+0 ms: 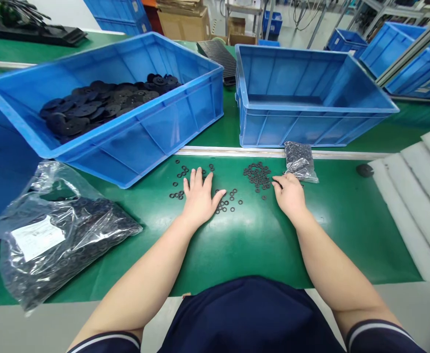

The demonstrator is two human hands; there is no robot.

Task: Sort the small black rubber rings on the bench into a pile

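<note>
My left hand (199, 203) lies flat on the green tabletop (233, 250) with its fingers spread. Small black rings (231, 198) are scattered on both sides of it and past its fingertips, and some may be hidden under the palm. At the right edge of a denser pile of black rings (258, 175), the thumb and fingers of my right hand (291, 196) are pinched together. Whatever they hold is too small to make out. Just beyond that hand is a small clear bag of dark small parts (299, 159).
A blue bin (156, 130) holding black discs (89, 105) stands back left; another blue bin (303, 128) stands back right. A large clear bag of dark parts (78, 245) lies at left. White foam-like sheets (417, 181) and a black disc (365, 170) are at right.
</note>
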